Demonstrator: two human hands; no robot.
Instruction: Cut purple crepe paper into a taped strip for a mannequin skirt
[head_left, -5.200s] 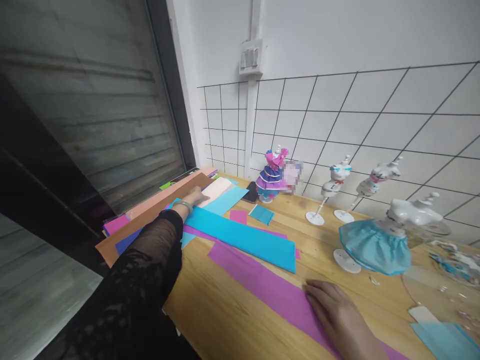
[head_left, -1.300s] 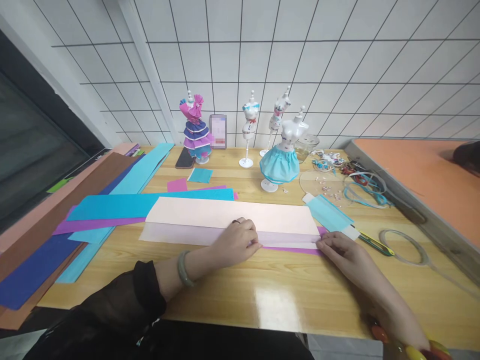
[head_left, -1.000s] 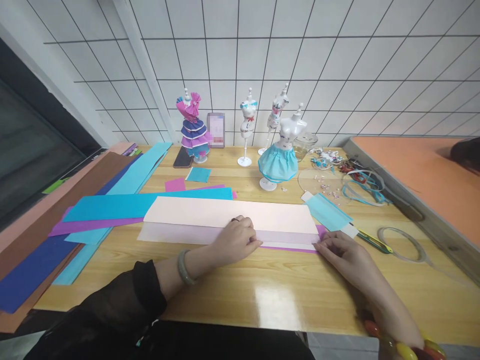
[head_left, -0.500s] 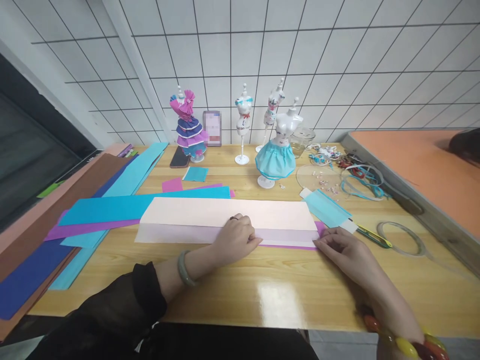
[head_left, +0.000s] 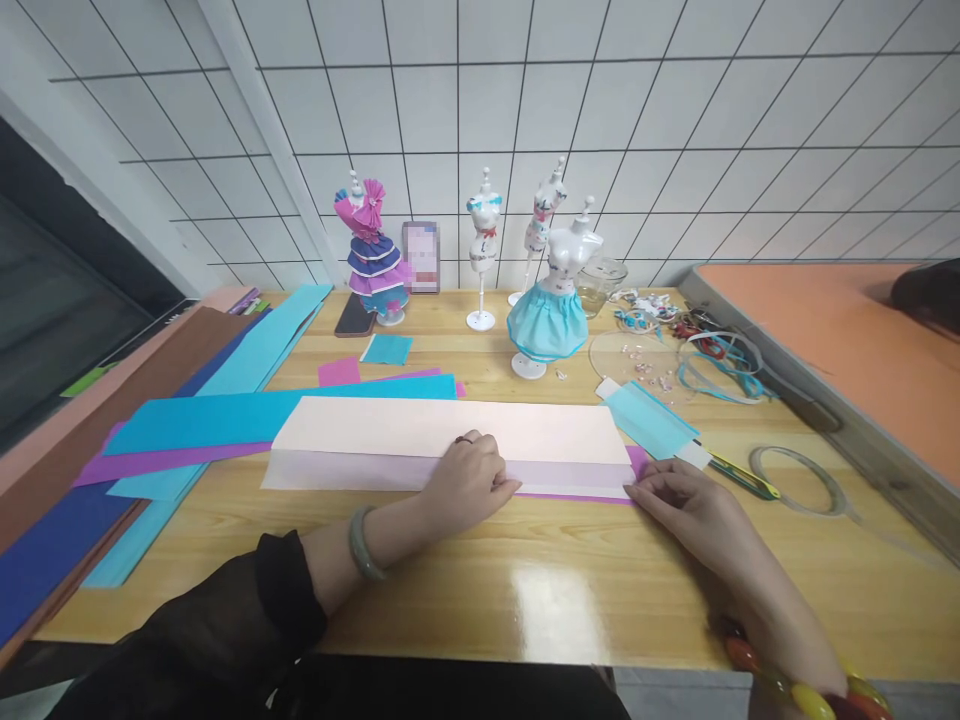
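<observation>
A long pale pink paper strip lies across the wooden table, with a purple strip under it. My left hand rests on the pink strip's near edge at its middle, fingers curled and pinching the edge. My right hand pinches the strip's right near corner, where purple paper peeks out. A turquoise strip lies just behind the pink one on the left.
Several small dress-form mannequins stand at the back, one in a turquoise skirt, one in a pink and purple dress. A phone, a utility knife, ribbons and a tape ring lie right. Long paper sheets pile left. An orange surface borders the right.
Five seconds ago my left hand reached into the paper pile at the left; now the pale pink strip lies over the purple one with both hands on its near edge. Over the last second, hardly any motion.
</observation>
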